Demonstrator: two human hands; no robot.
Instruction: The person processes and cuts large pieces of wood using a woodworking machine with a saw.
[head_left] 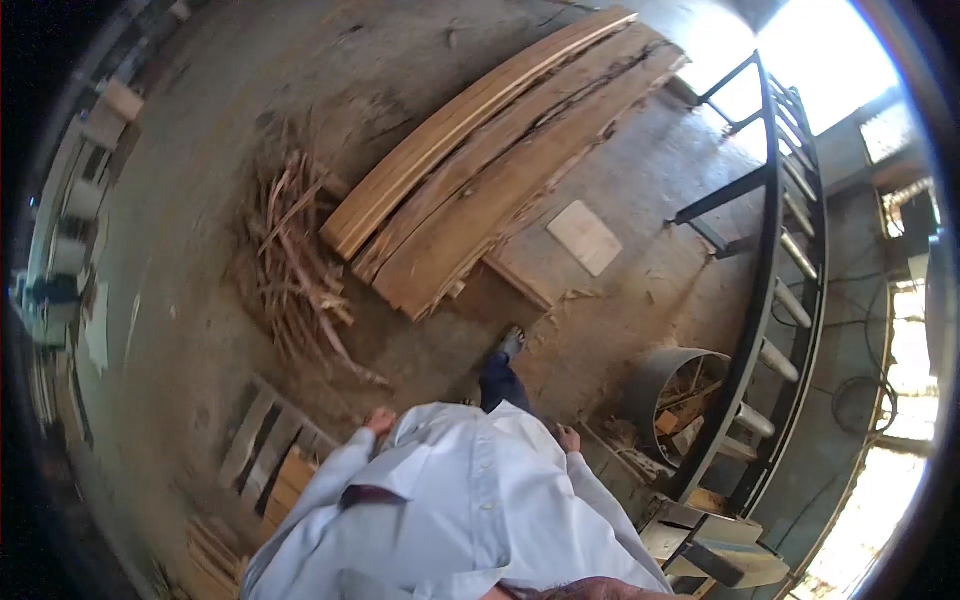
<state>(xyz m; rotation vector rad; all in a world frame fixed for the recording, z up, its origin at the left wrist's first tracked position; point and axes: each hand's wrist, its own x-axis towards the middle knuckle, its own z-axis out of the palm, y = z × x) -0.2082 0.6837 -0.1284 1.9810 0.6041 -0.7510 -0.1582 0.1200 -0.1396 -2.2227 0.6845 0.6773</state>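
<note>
My left hand (380, 420) hangs beside my body at the edge of the white shirt (440, 480). It is small in view and its fingers are not clear. On the other side, my right hand (568, 438) hangs low next to the shirt, its fingers partly hidden. No object shows in either hand. Ahead of me on the floor lie thick wooden planks (530, 175) with rough bark edges, side by side. A heap of thin sticks (295, 260) is left of them, the nearest pile to my left hand.
A black roller conveyor (775, 250) runs along the right side. Near it stands a round drum (650, 385) with wood scraps inside. A pale flat board (585, 238) lies on the floor (660, 290). Slatted wood (258, 440) is at lower left. One foot (513, 342) steps forward.
</note>
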